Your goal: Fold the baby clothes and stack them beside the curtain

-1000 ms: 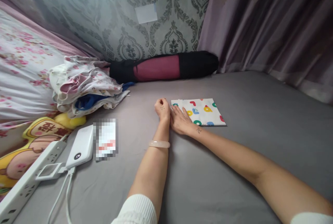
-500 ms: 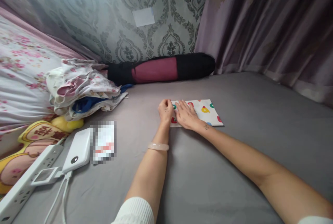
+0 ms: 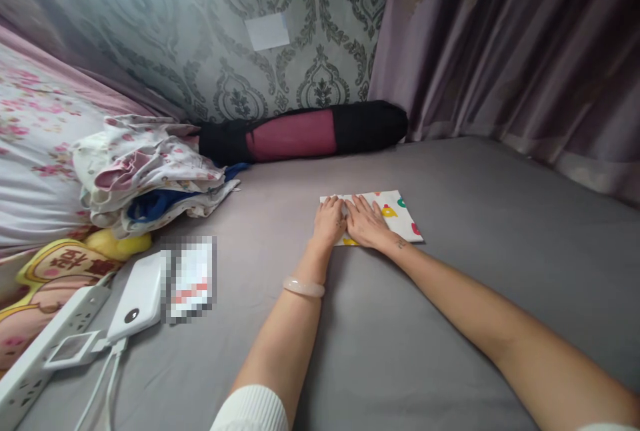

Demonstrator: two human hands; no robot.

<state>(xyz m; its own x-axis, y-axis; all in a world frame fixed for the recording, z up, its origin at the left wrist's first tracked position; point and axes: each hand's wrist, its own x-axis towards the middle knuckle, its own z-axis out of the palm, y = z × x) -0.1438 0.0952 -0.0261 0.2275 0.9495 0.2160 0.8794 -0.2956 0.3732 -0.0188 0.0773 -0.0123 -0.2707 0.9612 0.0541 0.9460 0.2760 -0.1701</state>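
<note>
Left hand (image 3: 329,221) and right hand (image 3: 367,222), fingers spread and palms flat, press side by side on the folded patterned cloth (image 3: 395,212) lying on the grey sheet (image 3: 450,324); 1 bangle (image 3: 303,287) circles the left wrist.

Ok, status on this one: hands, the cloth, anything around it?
Left hand and right hand flat, side by side on the folded patterned cloth. Cloth lies on grey sheet. Clothes pile well left, apart.

Open grey bedsheet (image 3: 450,324) right and near; clutter left and back.
Clothes pile (image 3: 145,177), power bank (image 3: 136,297), power strip (image 3: 40,364) crowd left; rolled mat bag (image 3: 305,131) blocks back wall; curtain (image 3: 525,64) bounds right.
</note>
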